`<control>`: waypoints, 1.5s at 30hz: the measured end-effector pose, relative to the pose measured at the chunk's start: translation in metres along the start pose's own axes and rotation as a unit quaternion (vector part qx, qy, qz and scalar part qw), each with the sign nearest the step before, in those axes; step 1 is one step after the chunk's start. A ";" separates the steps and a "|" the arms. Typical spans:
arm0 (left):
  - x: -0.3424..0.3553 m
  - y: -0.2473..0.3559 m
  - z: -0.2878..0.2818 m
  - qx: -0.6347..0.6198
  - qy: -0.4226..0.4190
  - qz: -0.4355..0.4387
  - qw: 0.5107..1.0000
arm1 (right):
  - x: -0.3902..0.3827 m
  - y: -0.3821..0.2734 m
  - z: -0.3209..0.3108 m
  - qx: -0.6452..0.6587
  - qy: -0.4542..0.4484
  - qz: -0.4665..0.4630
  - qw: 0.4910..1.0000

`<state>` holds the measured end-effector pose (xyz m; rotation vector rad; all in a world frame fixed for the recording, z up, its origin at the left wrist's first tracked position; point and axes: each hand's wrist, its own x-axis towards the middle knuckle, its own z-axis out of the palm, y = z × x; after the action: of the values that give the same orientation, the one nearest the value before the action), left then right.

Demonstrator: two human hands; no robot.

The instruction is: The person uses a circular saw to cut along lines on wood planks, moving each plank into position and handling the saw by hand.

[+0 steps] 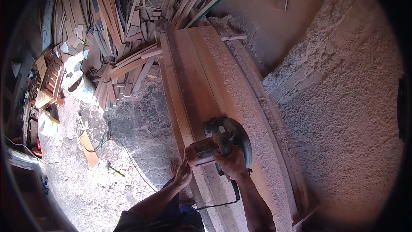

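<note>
A dark power saw (227,131) with a reddish motor housing rests on long, pale boards (201,73) laid lengthwise and dusted with sawdust. My right hand (231,163) is closed round the saw's handle. At the rear end of the housing, my left hand (183,172) grips the saw, its fingers partly hidden. A black cord (231,202) hangs from below the handle and runs leftward past my legs. The blade is hidden beneath the saw body.
Piled offcuts (103,13) fill the upper left, near white sacks (83,88) and a wooden piece (51,79) with slats. A loose board (89,148), hammer (115,171) and cords lie on the cracked floor. A broad drift of sawdust (339,116) covers the ground at right.
</note>
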<state>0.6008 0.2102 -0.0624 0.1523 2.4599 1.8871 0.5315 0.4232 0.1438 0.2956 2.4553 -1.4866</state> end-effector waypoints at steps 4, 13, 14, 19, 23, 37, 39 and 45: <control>0.004 0.022 -0.007 0.056 0.011 0.019 0.998 | 0.011 -0.015 0.001 0.000 -0.005 0.017 1.000; 0.003 0.019 -0.009 0.123 0.000 -0.023 0.992 | 0.044 -0.035 0.007 0.002 -0.018 0.010 1.000; 0.004 0.018 -0.008 0.124 0.009 -0.003 0.992 | 0.046 -0.037 0.007 0.010 -0.017 0.018 1.000; 0.004 0.022 -0.010 0.104 -0.011 -0.016 0.994 | 0.067 -0.043 0.012 0.004 -0.025 0.023 0.999; 0.009 0.024 -0.010 0.064 -0.031 -0.001 0.997 | 0.096 -0.029 0.020 -0.001 0.000 -0.021 1.000; 0.011 0.031 -0.036 -0.013 -0.132 -0.052 0.990 | 0.161 -0.053 0.038 -0.019 0.004 -0.032 0.999; 0.015 0.033 -0.040 -0.017 -0.128 -0.021 0.991 | 0.169 -0.058 0.039 -0.023 -0.017 -0.006 1.000; 0.022 0.029 -0.057 0.011 -0.169 -0.041 0.985 | 0.192 -0.071 0.044 -0.006 -0.023 -0.003 1.000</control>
<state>0.5750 0.1650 -0.0191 0.3363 2.2240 1.6449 0.3330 0.3598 0.1223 0.2504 2.4293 -1.4647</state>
